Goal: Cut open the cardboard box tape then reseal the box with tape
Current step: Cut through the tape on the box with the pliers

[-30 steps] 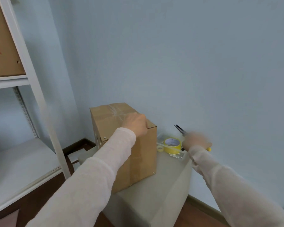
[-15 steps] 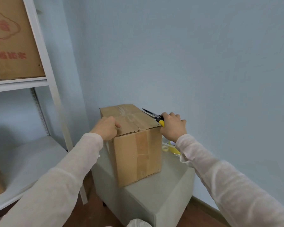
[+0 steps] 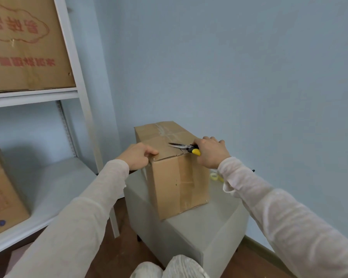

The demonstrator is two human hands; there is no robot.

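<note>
The right grip (image 3: 210, 153) is clenched around the yellow handle of the scissors (image 3: 186, 147), whose dark blades lie flat across the top of the cardboard box (image 3: 175, 181), pointing towards its clear tape seam (image 3: 165, 131). The left grip (image 3: 138, 156) clasps the box's near left top corner. The box stands upright on the grey padded worktop (image 3: 209, 227) with its flaps closed, so its contents cannot be seen. A yellow tape roll (image 3: 215, 176) shows partly behind the right wrist, just beside the box. A second ago the right grip was out beside the box above that roll; now it is at the box's top edge, and the blades have come a little further in over the lid. There are three cardboard boxes: this one, plus a red-printed box (image 3: 28, 47) and a lower box (image 3: 4, 193) on the white shelf rack (image 3: 82, 97). One pair of scissors and one tape roll are in view.
</note>
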